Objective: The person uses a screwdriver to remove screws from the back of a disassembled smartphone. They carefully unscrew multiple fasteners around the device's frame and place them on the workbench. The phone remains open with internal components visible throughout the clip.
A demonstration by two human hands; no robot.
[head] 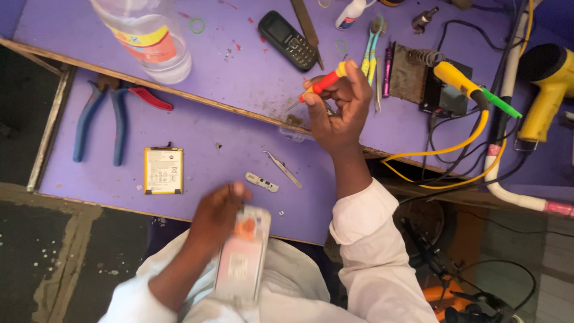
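Two bare hands work: the right hand (338, 110) pinches a slim red-and-yellow screwdriver (320, 84) above the purple bench (239, 78); the left hand (218, 215) grips an opened smartphone (244, 254), pale and blurred, over the lap. Metal tweezers (284, 169), a flat yellow-edged battery (163, 171) and blue-handled pliers (101, 119) lie nearby.

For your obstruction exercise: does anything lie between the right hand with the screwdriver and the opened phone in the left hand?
Nothing solid. Between the right hand holding the screwdriver and the opened phone in the left hand, only low tweezers lie flat on the shelf.
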